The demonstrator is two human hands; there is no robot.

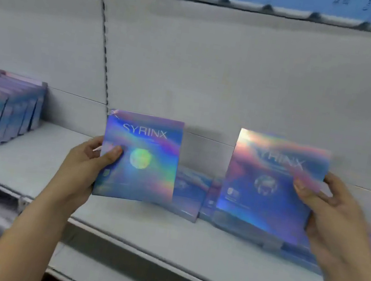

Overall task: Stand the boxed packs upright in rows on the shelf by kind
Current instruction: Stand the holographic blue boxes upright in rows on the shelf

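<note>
The left hand clasps one pack by its left edge; the right hand clasps another pack by its right edge. Both stand upright, faces toward the person, above the shelf. Beyond lie flat packs (blurred). The standing row sits far left, nearer the left grip.

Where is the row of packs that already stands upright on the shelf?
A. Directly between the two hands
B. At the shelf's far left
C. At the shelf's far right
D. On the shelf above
B: the upright row of packs stands at the far left of the shelf, left of the left hand.
</note>
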